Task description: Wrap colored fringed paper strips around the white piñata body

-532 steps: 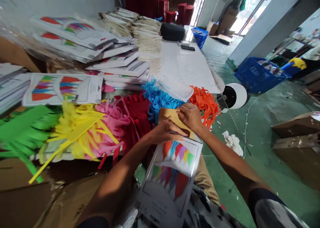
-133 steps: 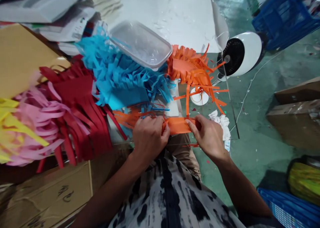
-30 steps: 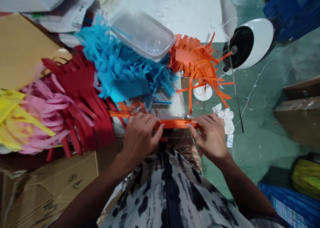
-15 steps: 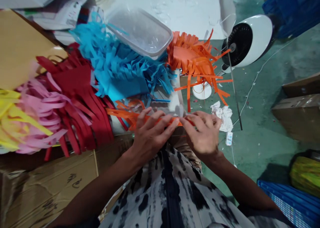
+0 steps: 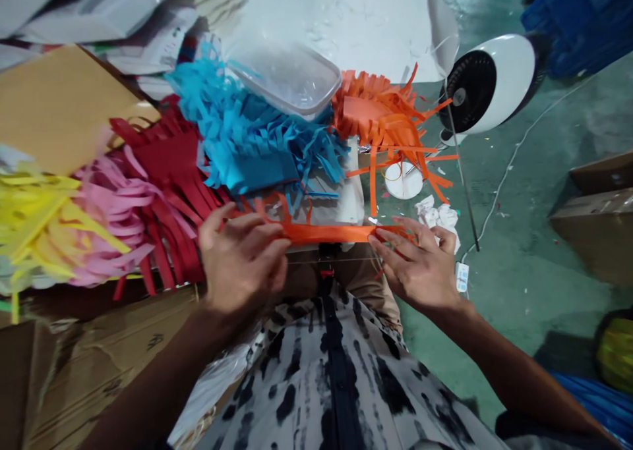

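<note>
A folded orange fringed paper strip stretches level across the table's front edge, between my two hands. My left hand is closed at the strip's left end, with curled fingers hiding that part; some orange fringe shows behind it. At the right end, my right hand pinches the strip between thumb and fingers, the other fingers loosely bent. Just below the strip runs a thin pale string, in front of my lap. Behind lies blue fringed paper, with more orange fringe to its right.
Red, pink and yellow fringed paper are piled at left. A clear plastic tub sits on the blue pile. A thin rod and a white fan stand at right. Cardboard is lower left.
My hands have moved apart, the left one leftward and the right one slightly rightward. More of the orange strip now shows between them. The view has shifted a little.
</note>
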